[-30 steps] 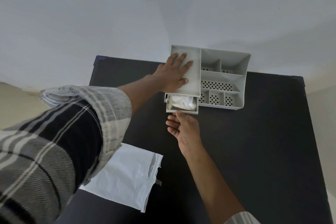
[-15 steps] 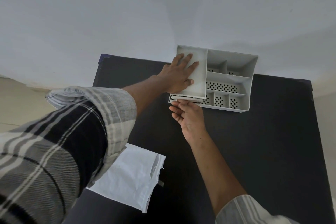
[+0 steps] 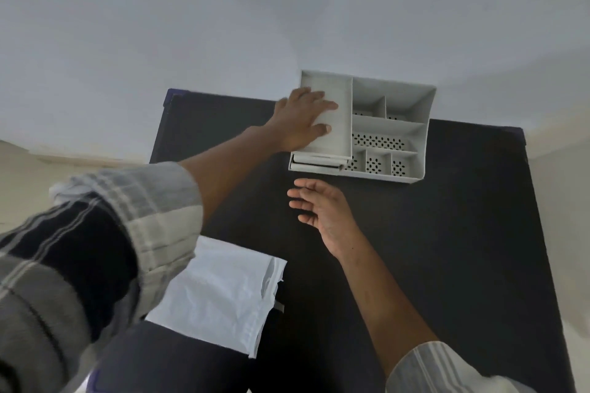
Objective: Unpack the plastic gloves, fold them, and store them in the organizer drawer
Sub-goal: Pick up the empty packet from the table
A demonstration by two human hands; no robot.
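At the far edge of the black table (image 3: 447, 233), the grey plastic compartment organizer (image 3: 392, 124) is sitting with its drawer (image 3: 314, 166) pushed in, gloves presumably inside but not showing. Left hand (image 3: 301, 123) is pressing flat on top, grasping nothing. Right hand (image 3: 322, 207) is hovering released, empty. White plastic packaging (image 3: 220, 293) is lying flat. Task looking near done.

organizer (image 3: 388, 124) at table's (image 3: 447, 233) far edge, bag (image 3: 220, 293) near left
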